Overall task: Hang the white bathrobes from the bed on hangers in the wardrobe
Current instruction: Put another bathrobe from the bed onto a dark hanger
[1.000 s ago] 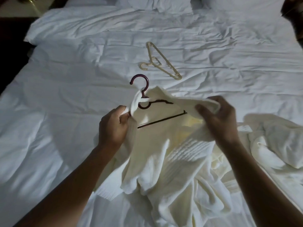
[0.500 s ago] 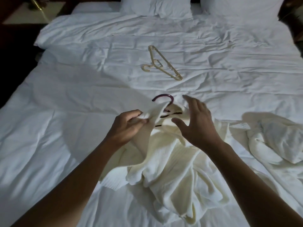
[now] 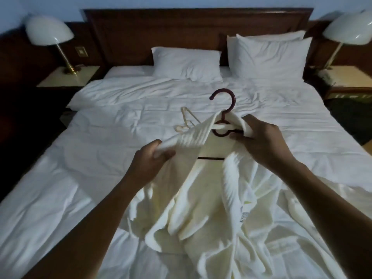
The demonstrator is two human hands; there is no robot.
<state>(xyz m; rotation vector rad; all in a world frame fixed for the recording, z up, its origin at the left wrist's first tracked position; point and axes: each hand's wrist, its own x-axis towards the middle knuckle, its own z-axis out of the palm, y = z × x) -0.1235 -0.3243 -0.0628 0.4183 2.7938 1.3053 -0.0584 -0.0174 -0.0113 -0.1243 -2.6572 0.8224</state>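
The bathrobe (image 3: pixel 201 198) is pinched by the left hand (image 3: pixel 150 160) and clamped by the right hand (image 3: pixel 261 137) against the dark hanger (image 3: pixel 223 115). Each shoulder should be seated squarely before lifting.

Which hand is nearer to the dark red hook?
Right. The right hand grips the robe just below the hook; the left hand holds the collar farther down-left.

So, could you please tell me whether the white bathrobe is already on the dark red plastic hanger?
Partly on: the white bathrobe drapes over the dark red plastic hanger; the hook and bottom bar show.

Hotel bedroom, wide bed (image 3: pixel 100 158), matching bedside lamps (image 3: pixel 49 35)
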